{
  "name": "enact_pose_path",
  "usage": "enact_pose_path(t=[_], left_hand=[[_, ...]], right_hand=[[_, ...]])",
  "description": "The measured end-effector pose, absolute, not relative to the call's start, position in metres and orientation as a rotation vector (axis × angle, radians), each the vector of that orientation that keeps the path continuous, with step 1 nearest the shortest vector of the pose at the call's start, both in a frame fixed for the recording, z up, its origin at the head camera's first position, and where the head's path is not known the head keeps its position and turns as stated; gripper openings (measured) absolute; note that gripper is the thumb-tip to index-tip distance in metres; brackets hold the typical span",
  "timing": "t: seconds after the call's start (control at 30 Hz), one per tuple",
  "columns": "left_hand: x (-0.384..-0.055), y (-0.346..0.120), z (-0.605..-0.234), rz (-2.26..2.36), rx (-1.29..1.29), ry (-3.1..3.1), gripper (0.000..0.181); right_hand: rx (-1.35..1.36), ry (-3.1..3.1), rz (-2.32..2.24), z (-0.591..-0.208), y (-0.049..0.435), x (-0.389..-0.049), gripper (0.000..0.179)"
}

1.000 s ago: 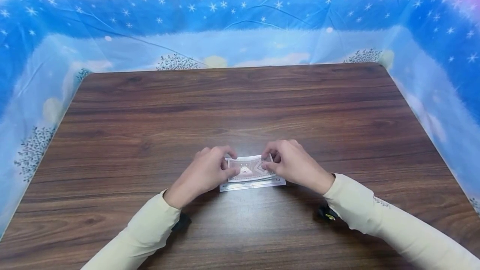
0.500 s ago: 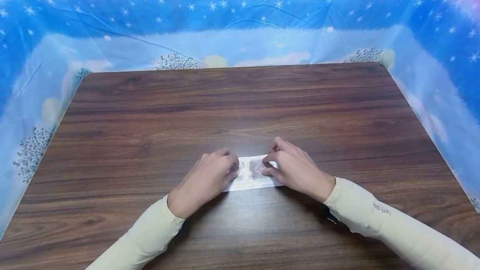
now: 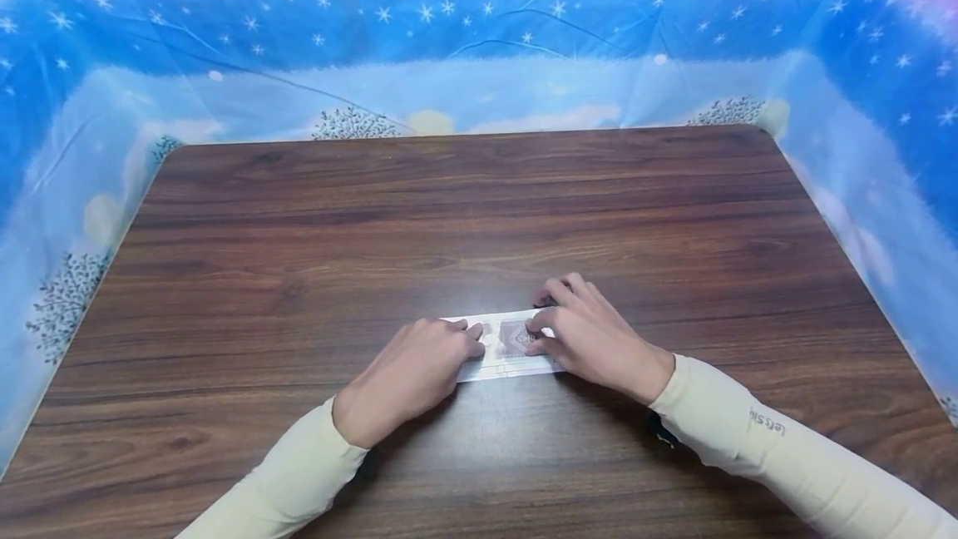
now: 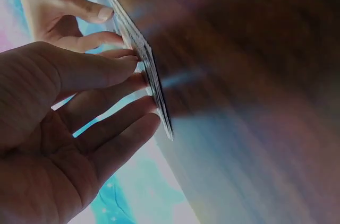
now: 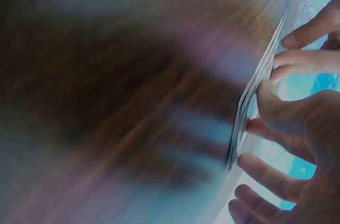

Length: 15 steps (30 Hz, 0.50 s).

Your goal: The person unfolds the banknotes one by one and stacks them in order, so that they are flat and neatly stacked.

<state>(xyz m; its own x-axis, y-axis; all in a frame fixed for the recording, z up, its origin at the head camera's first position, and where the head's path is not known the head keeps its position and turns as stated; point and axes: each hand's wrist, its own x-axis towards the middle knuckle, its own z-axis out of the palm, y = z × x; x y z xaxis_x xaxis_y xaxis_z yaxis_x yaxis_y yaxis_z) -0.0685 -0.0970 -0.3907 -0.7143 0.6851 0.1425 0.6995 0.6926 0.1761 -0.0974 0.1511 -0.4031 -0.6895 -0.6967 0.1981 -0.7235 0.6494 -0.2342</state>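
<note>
A folded printed paper (image 3: 515, 339), white with a grey-brown patterned panel, lies flat on the table in the head view. My left hand (image 3: 419, 364) rests its fingertips on the paper's left part, with the fingers nearly straight. On the right part, my right hand (image 3: 591, 335) presses with thumb and index finger while the other fingers reach past the far edge. Seen edge-on in the left wrist view, the paper (image 4: 141, 49) shows several thin layers stacked together. The right wrist view shows the thumb (image 5: 271, 104) against its top face. Both ends are partly hidden under the hands.
A brown wood-grain table (image 3: 479, 215) spreads around the hands. Behind it and along its sides hangs a blue and pink cloth (image 3: 479, 32) with snowflakes. Dark wrist gear (image 3: 662, 429) shows under the right sleeve.
The paper's upper layer, raised and curved a second ago, now lies flat. My left hand has come slightly toward me and laid its fingers out on the paper. The right hand has barely moved.
</note>
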Motion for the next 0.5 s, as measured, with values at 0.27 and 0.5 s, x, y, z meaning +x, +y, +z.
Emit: enact_pose_path(t=[0.27, 0.5], left_hand=[[-0.0692, -0.0970, -0.3882, -0.318, -1.165, -2.846, 0.031], [-0.0688, -0.0996, -0.3879, -0.320, -1.178, -2.877, 0.029]], right_hand=[[1.089, -2.794, 0.478, -0.4035, 0.1583, -0.1058, 0.037], [1.077, -2.850, 0.446, -0.4036, 0.1608, -0.1059, 0.038]])
